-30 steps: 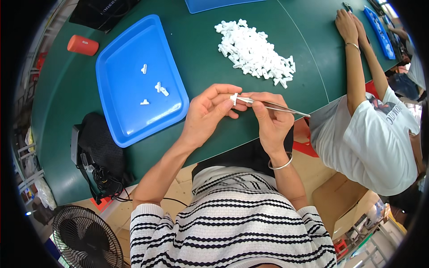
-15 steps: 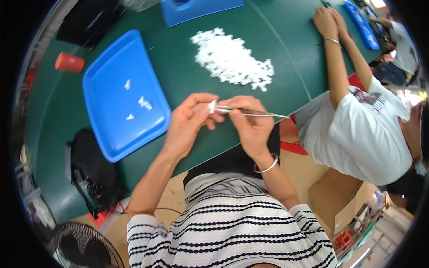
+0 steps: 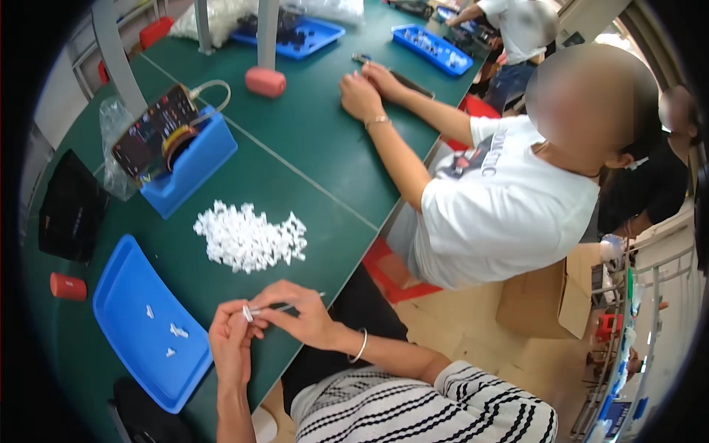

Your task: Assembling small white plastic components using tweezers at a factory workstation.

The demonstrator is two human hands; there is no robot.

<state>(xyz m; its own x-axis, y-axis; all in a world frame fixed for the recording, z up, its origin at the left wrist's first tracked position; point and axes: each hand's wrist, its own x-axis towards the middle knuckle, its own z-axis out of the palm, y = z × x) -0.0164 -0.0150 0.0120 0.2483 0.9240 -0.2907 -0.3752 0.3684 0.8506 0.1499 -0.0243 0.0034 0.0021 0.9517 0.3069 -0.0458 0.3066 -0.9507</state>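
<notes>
Pinched in the fingers of my left hand (image 3: 230,340) is a small white plastic piece (image 3: 248,314). My right hand (image 3: 309,319), with a bangle at its wrist, grips thin metal tweezers (image 3: 283,306) whose near end meets the piece. Both hands are close together at the table's near edge. Beyond them lies a heap of similar white pieces (image 3: 249,238) on the green table (image 3: 303,177). To the left is a shallow blue tray (image 3: 122,295) with a few white pieces (image 3: 178,330) lying apart in it.
A blue bin (image 3: 193,166) holds up a phone (image 3: 151,136) beyond the heap. A red cylinder (image 3: 68,286) and a black bag (image 3: 144,413) flank the tray. At right sits a co-worker (image 3: 509,199), hands on the table; a cardboard box (image 3: 543,299) stands behind.
My view has swung right and up, so the table, hands and heap appear lower and further left. Both hands keep hold of the white piece and the tweezers.
</notes>
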